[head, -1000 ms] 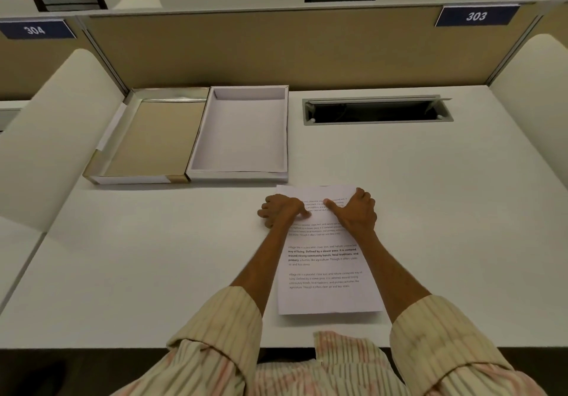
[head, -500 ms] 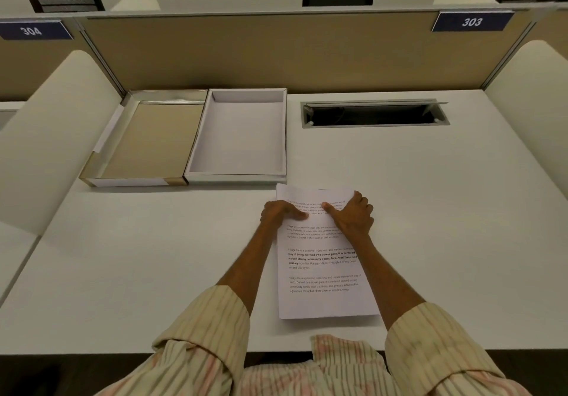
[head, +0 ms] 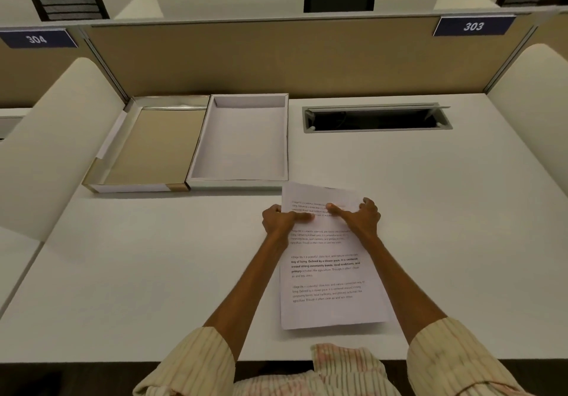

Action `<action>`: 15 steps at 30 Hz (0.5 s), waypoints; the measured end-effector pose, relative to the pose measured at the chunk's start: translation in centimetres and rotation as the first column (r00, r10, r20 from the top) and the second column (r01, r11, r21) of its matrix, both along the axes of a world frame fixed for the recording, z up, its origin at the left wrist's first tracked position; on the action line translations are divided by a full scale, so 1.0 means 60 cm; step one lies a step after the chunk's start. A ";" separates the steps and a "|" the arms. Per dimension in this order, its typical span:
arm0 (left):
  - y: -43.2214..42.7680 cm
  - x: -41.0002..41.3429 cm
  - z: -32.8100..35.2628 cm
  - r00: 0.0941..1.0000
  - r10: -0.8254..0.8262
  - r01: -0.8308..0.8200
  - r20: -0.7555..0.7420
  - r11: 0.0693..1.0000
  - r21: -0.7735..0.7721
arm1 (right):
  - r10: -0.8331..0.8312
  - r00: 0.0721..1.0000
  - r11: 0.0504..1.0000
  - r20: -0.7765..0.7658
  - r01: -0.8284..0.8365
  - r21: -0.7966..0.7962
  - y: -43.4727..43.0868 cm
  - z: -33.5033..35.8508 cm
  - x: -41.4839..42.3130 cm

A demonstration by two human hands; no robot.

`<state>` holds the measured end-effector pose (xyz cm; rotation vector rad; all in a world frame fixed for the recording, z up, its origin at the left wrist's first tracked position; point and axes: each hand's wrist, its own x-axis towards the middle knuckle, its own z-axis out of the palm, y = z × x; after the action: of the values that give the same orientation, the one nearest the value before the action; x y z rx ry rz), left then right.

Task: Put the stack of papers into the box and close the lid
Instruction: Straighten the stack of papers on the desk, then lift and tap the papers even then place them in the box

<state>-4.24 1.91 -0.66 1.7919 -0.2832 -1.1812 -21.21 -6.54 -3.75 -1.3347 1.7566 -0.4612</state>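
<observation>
A stack of printed white papers (head: pixel 329 272) lies on the white desk in front of me, its far end slightly raised. My left hand (head: pixel 278 222) grips the stack's left edge near the top, thumb on the page. My right hand (head: pixel 361 218) holds the right edge, thumb pressed on the text. Just beyond the papers sits the open white box (head: pixel 242 140), with nothing inside. Its lid (head: pixel 147 146) lies upside down to the left of the box, touching it, with a tan inner face.
A tan partition (head: pixel 261 57) closes off the back of the desk. A cable slot (head: pixel 376 119) is sunk in the desk to the right of the box. Curved white dividers (head: pixel 52 149) stand at both sides. Black chairs show beyond the partition.
Both hands have shifted from resting on the top of the stack to gripping its side edges, and the far end of the papers has lifted a little. The box and lid stayed put.
</observation>
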 end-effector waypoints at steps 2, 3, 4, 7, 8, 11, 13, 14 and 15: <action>0.008 0.006 0.018 0.997 -0.017 0.009 -0.077 0.994 -0.110 | -0.025 0.965 0.996 0.263 0.003 0.086 -0.009 0.021 -0.017; 0.012 0.010 0.029 0.995 -0.030 0.015 -0.093 0.986 -0.164 | -0.026 0.917 0.992 0.397 -0.027 0.127 -0.010 0.036 -0.024; 0.015 0.014 0.040 0.995 -0.046 0.025 -0.094 0.977 -0.211 | -0.013 0.875 0.988 0.484 -0.064 0.143 -0.008 0.050 -0.028; 0.020 0.023 0.087 0.995 -0.070 0.044 -0.069 0.947 -0.319 | 0.019 0.826 1.000 0.563 -0.029 0.009 0.000 0.100 -0.027; 0.020 0.026 0.104 0.996 -0.072 0.049 -0.050 0.932 -0.360 | 0.022 0.805 0.998 0.593 0.018 -0.062 0.006 0.119 -0.023; 0.018 0.031 0.152 0.997 -0.063 0.079 0.050 0.880 -0.469 | 0.114 0.762 0.954 0.638 0.095 -0.284 0.023 0.179 -0.012; 0.016 0.029 0.178 0.987 -0.031 0.111 0.157 0.842 -0.528 | 0.169 0.741 0.913 0.649 0.130 -0.386 0.034 0.212 -0.010; 0.016 0.028 0.186 0.977 -0.004 0.127 0.214 0.814 -0.566 | 0.199 0.732 0.894 0.651 0.136 -0.426 0.039 0.225 -0.011; 0.018 0.025 0.190 0.965 0.016 0.156 0.263 0.771 -0.618 | 0.230 0.728 0.876 0.645 0.133 -0.463 0.045 0.235 -0.014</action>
<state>-2.73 2.99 10.76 1.3193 -0.8110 -0.7601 -22.03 -3.86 10.32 -1.2886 0.9909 -1.2591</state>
